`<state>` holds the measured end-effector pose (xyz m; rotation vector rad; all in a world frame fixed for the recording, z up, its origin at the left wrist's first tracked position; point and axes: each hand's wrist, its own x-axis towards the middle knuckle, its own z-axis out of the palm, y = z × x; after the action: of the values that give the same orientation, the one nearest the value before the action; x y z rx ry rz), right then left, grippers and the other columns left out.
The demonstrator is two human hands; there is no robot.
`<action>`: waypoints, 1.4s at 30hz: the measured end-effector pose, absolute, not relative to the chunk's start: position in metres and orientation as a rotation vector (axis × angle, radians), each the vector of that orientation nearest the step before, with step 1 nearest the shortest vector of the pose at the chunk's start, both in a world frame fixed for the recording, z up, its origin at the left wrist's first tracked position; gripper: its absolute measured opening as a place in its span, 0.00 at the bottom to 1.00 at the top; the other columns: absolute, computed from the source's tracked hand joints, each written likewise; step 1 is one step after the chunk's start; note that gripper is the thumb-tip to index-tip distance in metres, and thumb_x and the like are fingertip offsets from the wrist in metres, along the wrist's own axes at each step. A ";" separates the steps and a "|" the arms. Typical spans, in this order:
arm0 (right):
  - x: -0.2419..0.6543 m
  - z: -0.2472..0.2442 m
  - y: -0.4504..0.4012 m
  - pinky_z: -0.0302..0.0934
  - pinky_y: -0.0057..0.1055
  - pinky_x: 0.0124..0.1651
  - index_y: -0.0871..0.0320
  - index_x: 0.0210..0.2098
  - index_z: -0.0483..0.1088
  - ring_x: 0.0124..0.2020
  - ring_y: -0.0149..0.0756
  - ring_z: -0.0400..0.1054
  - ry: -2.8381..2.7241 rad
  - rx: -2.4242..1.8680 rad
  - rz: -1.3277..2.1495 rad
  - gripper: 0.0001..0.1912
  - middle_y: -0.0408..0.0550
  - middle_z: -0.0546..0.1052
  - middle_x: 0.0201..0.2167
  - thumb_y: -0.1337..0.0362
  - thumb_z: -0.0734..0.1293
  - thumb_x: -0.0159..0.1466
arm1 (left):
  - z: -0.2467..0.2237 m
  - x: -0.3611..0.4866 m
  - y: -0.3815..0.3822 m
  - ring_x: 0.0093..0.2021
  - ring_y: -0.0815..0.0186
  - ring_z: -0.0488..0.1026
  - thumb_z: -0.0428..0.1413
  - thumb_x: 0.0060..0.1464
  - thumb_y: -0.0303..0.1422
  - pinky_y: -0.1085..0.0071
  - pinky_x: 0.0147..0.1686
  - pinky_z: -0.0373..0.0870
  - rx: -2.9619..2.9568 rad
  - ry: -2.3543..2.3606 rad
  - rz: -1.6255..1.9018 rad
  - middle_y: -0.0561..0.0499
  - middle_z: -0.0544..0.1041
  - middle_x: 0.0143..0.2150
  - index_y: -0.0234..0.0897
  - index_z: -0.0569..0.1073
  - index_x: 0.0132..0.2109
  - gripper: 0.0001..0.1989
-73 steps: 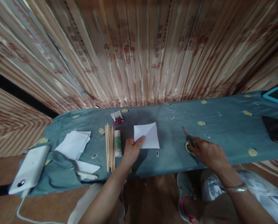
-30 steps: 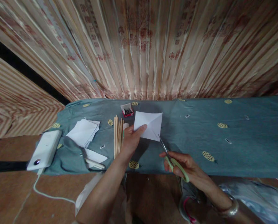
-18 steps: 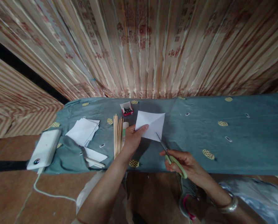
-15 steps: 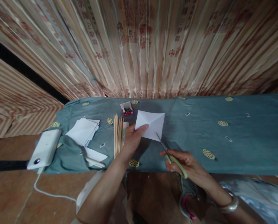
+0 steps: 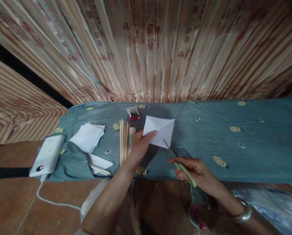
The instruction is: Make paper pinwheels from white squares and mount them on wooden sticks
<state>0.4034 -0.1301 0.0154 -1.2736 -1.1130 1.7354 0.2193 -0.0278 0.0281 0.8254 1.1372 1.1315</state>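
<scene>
My left hand pinches a creased white square of paper at its left side, thumb on top and fingers hidden beneath. In my right hand are scissors with light green handles, their blades at the paper's lower right corner. How far the blades have cut in is hard to make out. Just left of my left hand lie several thin wooden sticks, with a white and green tube partly hidden by the hand.
An open red box of small dark pieces stands behind the sticks. Further left are a stack of white paper, a folded sheet with a white pen-like object, and a white power bank with a cable. A green-blue cloth covers the table.
The paper in my left hand has shifted very slightly to the right. The scissors stay at nearly the same spot, their handles perhaps a little closer together.
</scene>
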 end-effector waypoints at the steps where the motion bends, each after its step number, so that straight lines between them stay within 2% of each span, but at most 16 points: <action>1: 0.404 0.015 -0.130 0.53 0.24 0.25 0.61 0.42 0.76 0.23 0.24 0.56 -1.110 -1.278 1.736 0.24 0.38 0.68 0.21 0.52 0.75 0.51 | 0.028 0.219 -0.028 0.27 0.65 0.74 0.69 0.35 0.40 0.70 0.29 0.68 0.827 1.138 1.132 0.47 0.80 0.28 0.31 0.80 0.31 0.17; 9: 0.401 0.019 -0.131 0.57 0.25 0.25 0.61 0.40 0.76 0.21 0.25 0.59 -1.050 -1.280 1.764 0.24 0.38 0.69 0.18 0.51 0.76 0.50 | 0.028 0.220 -0.028 0.27 0.64 0.74 0.69 0.35 0.40 0.70 0.30 0.69 0.825 1.129 1.133 0.47 0.80 0.28 0.31 0.80 0.31 0.17; 18: 0.402 0.015 -0.131 0.54 0.24 0.23 0.60 0.40 0.76 0.21 0.24 0.57 -1.076 -1.285 1.724 0.23 0.37 0.68 0.20 0.51 0.76 0.51 | 0.026 0.223 -0.032 0.26 0.66 0.72 0.68 0.37 0.38 0.71 0.29 0.67 0.855 1.136 1.072 0.47 0.80 0.27 0.30 0.80 0.31 0.16; 25: 0.400 0.020 -0.130 0.58 0.26 0.25 0.59 0.39 0.75 0.20 0.26 0.61 -1.035 -1.268 1.754 0.22 0.37 0.70 0.18 0.52 0.76 0.51 | 0.024 0.223 -0.031 0.26 0.66 0.72 0.69 0.36 0.38 0.71 0.28 0.66 0.851 1.134 1.071 0.46 0.79 0.27 0.30 0.80 0.30 0.16; 38: 0.402 0.016 -0.131 0.57 0.25 0.25 0.59 0.40 0.76 0.20 0.25 0.61 -1.012 -1.279 1.742 0.23 0.36 0.69 0.18 0.52 0.76 0.50 | 0.022 0.226 -0.034 0.26 0.67 0.71 0.68 0.36 0.39 0.72 0.29 0.65 0.866 1.098 1.050 0.47 0.79 0.27 0.30 0.80 0.30 0.16; 42: 0.402 0.018 -0.130 0.56 0.25 0.23 0.59 0.39 0.75 0.20 0.25 0.60 -1.005 -1.292 1.748 0.23 0.36 0.69 0.18 0.51 0.77 0.49 | 0.022 0.226 -0.036 0.25 0.69 0.69 0.67 0.39 0.38 0.73 0.28 0.63 0.898 1.096 1.038 0.48 0.78 0.27 0.30 0.80 0.31 0.15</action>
<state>0.4019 -0.1303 0.0182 -1.2922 -1.0046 1.7481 0.2264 -0.0365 0.0223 0.8981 1.0965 1.0382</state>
